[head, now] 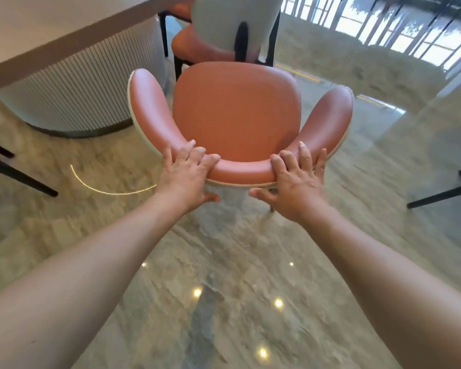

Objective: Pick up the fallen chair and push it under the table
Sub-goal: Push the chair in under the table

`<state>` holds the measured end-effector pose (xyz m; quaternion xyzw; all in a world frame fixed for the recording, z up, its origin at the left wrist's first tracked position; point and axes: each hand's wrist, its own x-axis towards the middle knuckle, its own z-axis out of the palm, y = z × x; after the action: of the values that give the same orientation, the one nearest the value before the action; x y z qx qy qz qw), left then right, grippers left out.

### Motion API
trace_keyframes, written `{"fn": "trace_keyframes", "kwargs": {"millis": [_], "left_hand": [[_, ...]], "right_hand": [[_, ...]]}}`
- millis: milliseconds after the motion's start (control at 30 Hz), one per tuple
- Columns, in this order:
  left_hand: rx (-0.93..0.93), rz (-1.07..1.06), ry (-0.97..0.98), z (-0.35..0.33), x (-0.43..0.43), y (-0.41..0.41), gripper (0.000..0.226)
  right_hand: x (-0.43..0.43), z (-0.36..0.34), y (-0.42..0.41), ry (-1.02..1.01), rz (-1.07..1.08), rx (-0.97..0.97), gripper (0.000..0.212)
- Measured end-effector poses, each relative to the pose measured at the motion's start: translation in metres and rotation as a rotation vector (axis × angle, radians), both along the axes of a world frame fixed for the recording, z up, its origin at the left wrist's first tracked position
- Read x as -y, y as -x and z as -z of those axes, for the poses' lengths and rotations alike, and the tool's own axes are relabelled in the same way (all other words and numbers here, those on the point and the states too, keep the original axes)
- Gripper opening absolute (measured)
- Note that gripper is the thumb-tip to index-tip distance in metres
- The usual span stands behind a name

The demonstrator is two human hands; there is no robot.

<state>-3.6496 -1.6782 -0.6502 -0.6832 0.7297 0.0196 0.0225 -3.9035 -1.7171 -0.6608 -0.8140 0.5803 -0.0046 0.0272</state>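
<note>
The orange padded chair [236, 110] stands upright on the marble floor, its curved backrest toward me and its seat facing away. My left hand [188, 175] grips the left part of the backrest rim, fingers over the top and thumb behind. On the right part of the rim my right hand [297, 179] holds the same way. The table [45, 35] with its pale top and ribbed white base lies at the upper left, its edge just left of the chair's left arm. The chair's legs are mostly hidden under the seat.
A second orange chair [224, 35] with a grey back stands just beyond, tucked at the table. Black chair legs [19, 177] show at the left edge and more black legs [442, 195] at the right. A glass wall with railings runs along the upper right.
</note>
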Motion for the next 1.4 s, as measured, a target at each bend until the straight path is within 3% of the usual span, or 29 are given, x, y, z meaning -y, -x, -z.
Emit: {"fn": "trace_keyframes", "kwargs": {"millis": [133,500,1133,1300,1400], "left_hand": [[0.02,-0.036,0.018,-0.016,0.051,0.0,0.072],[0.032,0.017,0.006,-0.037,0.161,-0.021,0.064],[-0.056,0.111,-0.139,-0.057,0.268,-0.056,0.066],[-0.047,0.148,-0.228,-0.059,0.276,-0.068,0.076],[0.024,0.181,-0.231,-0.062,0.28,-0.075,0.076]], "right_hand": [[0.05,-0.014,-0.006,-0.015,0.002,-0.018,0.092],[0.154,-0.035,-0.024,-0.012,0.026,0.027,0.08],[0.252,-0.044,-0.025,-0.075,-0.027,-0.027,0.055],[0.261,-0.048,-0.015,-0.077,-0.133,-0.031,0.055],[0.279,-0.056,-0.002,-0.091,-0.236,-0.067,0.066]]}}
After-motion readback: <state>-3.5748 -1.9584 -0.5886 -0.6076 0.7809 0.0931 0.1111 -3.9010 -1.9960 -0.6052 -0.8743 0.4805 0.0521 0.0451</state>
